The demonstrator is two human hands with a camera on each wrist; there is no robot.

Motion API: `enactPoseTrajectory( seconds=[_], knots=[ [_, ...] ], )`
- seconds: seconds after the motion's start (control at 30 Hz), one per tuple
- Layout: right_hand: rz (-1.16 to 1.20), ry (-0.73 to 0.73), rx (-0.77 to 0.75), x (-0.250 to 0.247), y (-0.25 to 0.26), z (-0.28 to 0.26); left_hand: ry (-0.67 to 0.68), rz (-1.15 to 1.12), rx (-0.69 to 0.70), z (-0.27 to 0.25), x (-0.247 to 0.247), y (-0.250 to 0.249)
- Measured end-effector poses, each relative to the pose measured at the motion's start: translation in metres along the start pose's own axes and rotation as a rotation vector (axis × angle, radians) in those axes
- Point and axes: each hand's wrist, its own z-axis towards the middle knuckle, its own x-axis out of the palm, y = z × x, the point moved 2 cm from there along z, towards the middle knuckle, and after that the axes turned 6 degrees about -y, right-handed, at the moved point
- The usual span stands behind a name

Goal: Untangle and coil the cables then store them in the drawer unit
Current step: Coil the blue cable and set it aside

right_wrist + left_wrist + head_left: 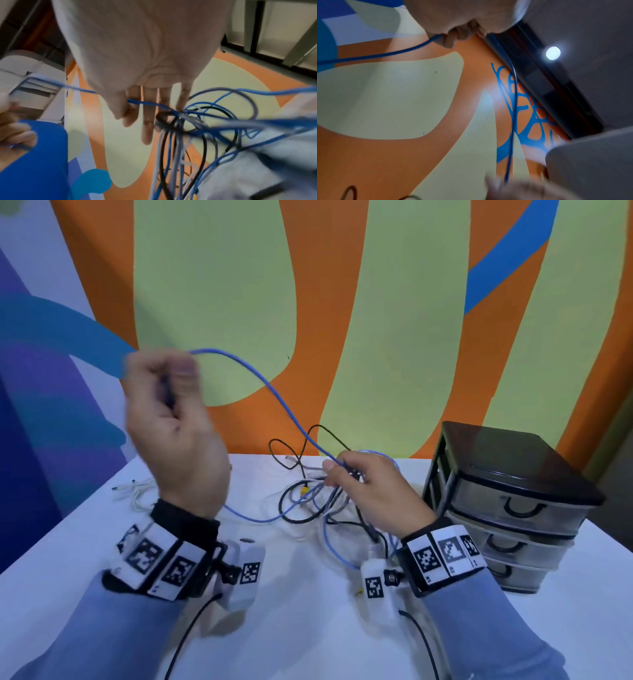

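My left hand [171,378] is raised above the table's left side, its fingers curled round one end of a blue cable [274,392]. The cable arcs down to my right hand [337,474], which pinches it between thumb and fingers just above a tangle of blue, black and grey cables [308,501] on the white table [308,628]. In the right wrist view the blue cable [145,103] crosses my fingers [147,129] into the knot of cables [185,121]. The left wrist view shows the blue cable [402,50] leaving my curled fingers [453,36]. A black drawer unit [507,501] stands at the right, all drawers closed.
A loose white cable [137,491] lies on the table behind my left wrist. A painted orange, green and blue wall [342,302] rises directly behind the table's far edge. The drawer unit sits close to my right wrist.
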Motion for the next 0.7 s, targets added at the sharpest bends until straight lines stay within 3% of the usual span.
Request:
enactPoseTrajectory(
  seconds=[0.1, 0.17, 0.33, 0.53, 0.6, 0.7],
  knots=[
    [-0.023, -0.055, 0.075, -0.01, -0.017, 0.003, -0.242, -0.083, -0.225, 0.03, -0.021, 0.031],
    [0.059, -0.106, 0.096, -0.016, -0.023, 0.005, -0.215, -0.063, -0.323, 0.036, -0.027, 0.047],
    [0.252, -0.229, 0.09, -0.015, -0.01, 0.006, -0.063, -0.007, -0.405, 0.026, -0.021, 0.052],
    [0.257, -0.278, 0.112, -0.016, -0.01, 0.005, -0.108, 0.0, -0.485, 0.033, -0.031, 0.058],
    [0.214, -0.232, 0.154, -0.016, -0.015, 0.004, -0.157, -0.007, -0.474, 0.037, -0.036, 0.058],
    [-0.094, 0.025, 0.239, -0.006, -0.027, 0.002, -0.2, -0.053, -0.492, 0.04, -0.038, 0.057]
  ],
)
